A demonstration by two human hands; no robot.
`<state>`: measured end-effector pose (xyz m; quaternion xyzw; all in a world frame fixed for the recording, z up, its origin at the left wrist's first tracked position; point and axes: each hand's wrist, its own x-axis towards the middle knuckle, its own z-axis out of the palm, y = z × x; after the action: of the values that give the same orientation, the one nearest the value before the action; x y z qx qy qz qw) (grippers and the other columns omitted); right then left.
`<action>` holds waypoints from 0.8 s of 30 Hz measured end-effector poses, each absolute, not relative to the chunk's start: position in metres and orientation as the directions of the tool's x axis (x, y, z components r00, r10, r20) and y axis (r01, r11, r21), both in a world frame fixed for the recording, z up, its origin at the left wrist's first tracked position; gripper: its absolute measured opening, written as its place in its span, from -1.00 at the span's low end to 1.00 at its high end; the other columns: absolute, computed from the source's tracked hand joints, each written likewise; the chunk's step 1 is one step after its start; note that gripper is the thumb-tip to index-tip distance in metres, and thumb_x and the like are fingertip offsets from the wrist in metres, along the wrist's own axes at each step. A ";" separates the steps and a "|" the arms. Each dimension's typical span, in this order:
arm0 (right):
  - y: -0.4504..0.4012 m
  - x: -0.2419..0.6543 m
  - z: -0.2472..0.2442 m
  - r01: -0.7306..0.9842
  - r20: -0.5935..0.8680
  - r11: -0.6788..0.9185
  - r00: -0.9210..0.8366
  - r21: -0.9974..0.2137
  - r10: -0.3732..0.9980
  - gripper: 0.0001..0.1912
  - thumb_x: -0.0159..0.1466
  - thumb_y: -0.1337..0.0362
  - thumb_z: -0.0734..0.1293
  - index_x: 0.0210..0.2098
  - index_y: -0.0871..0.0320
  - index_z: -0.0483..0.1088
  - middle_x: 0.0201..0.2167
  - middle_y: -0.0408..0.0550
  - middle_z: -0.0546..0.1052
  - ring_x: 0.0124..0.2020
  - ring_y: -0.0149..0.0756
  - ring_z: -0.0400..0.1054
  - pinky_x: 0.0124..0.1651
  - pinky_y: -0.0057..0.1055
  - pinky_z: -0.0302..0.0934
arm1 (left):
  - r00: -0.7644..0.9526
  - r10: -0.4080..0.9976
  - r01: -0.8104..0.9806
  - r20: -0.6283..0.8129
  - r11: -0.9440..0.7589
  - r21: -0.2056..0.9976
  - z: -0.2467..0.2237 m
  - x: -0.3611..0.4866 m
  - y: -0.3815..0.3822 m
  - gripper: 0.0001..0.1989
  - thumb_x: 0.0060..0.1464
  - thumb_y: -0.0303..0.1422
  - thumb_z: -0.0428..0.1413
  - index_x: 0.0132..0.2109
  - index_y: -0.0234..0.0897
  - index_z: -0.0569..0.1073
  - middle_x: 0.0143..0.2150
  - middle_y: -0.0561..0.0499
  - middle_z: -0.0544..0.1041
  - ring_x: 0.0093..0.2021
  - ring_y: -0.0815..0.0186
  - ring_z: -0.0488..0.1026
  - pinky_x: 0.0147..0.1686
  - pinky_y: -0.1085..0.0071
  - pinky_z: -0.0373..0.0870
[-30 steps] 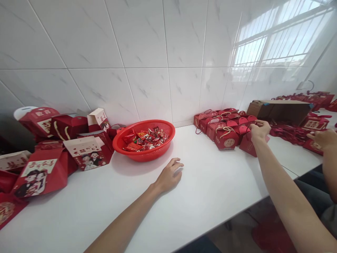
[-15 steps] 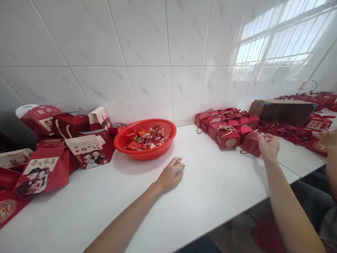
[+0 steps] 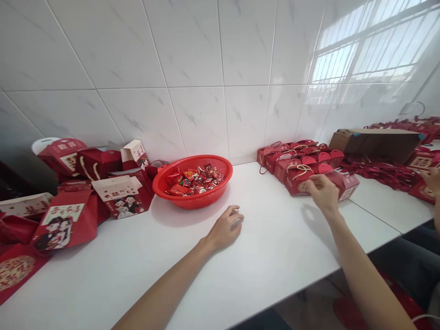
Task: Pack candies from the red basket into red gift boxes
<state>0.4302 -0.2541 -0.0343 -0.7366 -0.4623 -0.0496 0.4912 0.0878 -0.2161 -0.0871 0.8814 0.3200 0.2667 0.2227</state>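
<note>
My left hand (image 3: 227, 228) rests on the white table, fingers loosely curled and apart, with nothing in it. It lies in front of a red plastic basket (image 3: 192, 203) of small wrapped candies (image 3: 197, 181). My right hand (image 3: 323, 196) is raised over the table, its fingers bent and apart, and I see nothing held in it. Behind its fingertips stands a red gift box (image 3: 293, 182) with a cord handle and a gold round emblem. Another red box (image 3: 348, 185) sits just right of that hand, partly hidden by it.
Open red boxes (image 3: 65, 224) with cartoon couples are heaped at the left. Closed boxes (image 3: 275, 156) stand in rows by the tiled wall. A cardboard carton (image 3: 374, 144) and a pile of dark red ribbons (image 3: 378, 173) lie farther right. Another person's hand (image 3: 432, 179) shows at the right edge.
My right hand has let go of the red box at the end of the row and moved left. That box now sits beside the others. My left hand stays put.
</note>
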 end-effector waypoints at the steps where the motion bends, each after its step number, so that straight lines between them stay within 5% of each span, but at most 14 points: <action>1: -0.252 0.422 -0.036 0.746 0.488 -0.091 0.517 -0.659 0.703 -0.67 0.19 0.14 0.23 -0.14 0.15 0.45 -0.42 0.00 0.55 -0.36 -0.12 0.45 -0.19 -0.25 0.29 | 0.654 0.682 0.444 0.327 -0.696 0.565 -0.087 0.088 -0.216 -0.76 0.14 -0.47 0.03 -0.10 -0.27 0.54 0.18 -0.23 0.36 0.11 0.11 0.46 0.09 0.19 0.45; 4: -0.245 0.408 -0.040 0.832 0.372 -0.160 0.399 -0.532 0.838 -0.62 0.22 0.17 0.22 -0.03 0.13 0.45 -0.48 -0.06 0.55 -0.37 -0.12 0.46 -0.27 -0.30 0.24 | 0.657 0.682 0.441 0.321 -0.692 0.571 -0.087 0.088 -0.217 -0.77 0.14 -0.47 0.03 -0.10 -0.29 0.54 0.18 -0.24 0.36 0.06 0.12 0.49 0.09 0.18 0.45; 9: -0.242 0.421 -0.048 0.919 0.332 -0.250 0.349 -0.305 0.876 -0.69 0.24 0.21 0.21 -0.12 0.14 0.49 -0.34 0.07 0.58 -0.28 -0.05 0.48 -0.29 -0.28 0.23 | 0.654 0.694 0.438 0.301 -0.672 0.598 -0.091 0.090 -0.218 -0.75 0.12 -0.48 0.05 -0.08 -0.29 0.55 0.21 -0.24 0.34 0.04 0.15 0.50 0.12 0.20 0.42; 14: -0.240 0.439 -0.056 0.949 0.376 -0.140 0.244 -0.284 0.894 -0.78 0.20 0.21 0.25 -0.23 0.11 0.48 -0.41 0.08 0.57 -0.37 -0.02 0.48 -0.40 -0.25 0.22 | 0.671 0.694 0.421 0.261 -0.647 0.636 -0.076 0.084 -0.220 -0.75 0.11 -0.47 0.11 -0.07 -0.27 0.56 0.25 -0.20 0.33 0.03 0.17 0.50 0.11 0.20 0.42; 20: -0.243 0.378 -0.060 0.865 0.415 0.389 -0.243 -0.317 0.877 -0.71 0.31 0.16 0.18 -0.22 0.14 0.48 -0.46 0.03 0.58 -0.52 -0.22 0.44 -0.42 -0.32 0.30 | 0.779 0.553 0.405 0.296 -0.804 0.436 -0.002 0.042 -0.210 -0.78 0.18 -0.44 0.06 -0.08 -0.30 0.56 0.12 -0.19 0.47 0.10 0.18 0.46 0.16 0.30 0.34; 24: -0.291 0.271 -0.078 0.478 0.518 0.868 -0.712 -0.138 0.474 -0.73 0.40 0.22 0.16 -0.09 0.14 0.45 -0.27 0.06 0.61 -0.29 -0.25 0.49 -0.22 -0.33 0.39 | 0.770 0.593 0.557 0.235 -0.805 0.206 0.057 -0.014 -0.199 -0.76 0.22 -0.45 0.02 -0.09 -0.25 0.56 0.05 -0.12 0.52 0.03 0.24 0.48 0.08 0.40 0.34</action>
<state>0.2708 -0.2914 -0.0779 -0.2573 -0.9251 -0.0031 0.2793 -0.0136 -0.1987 0.0565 0.9386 0.3064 0.1457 0.0622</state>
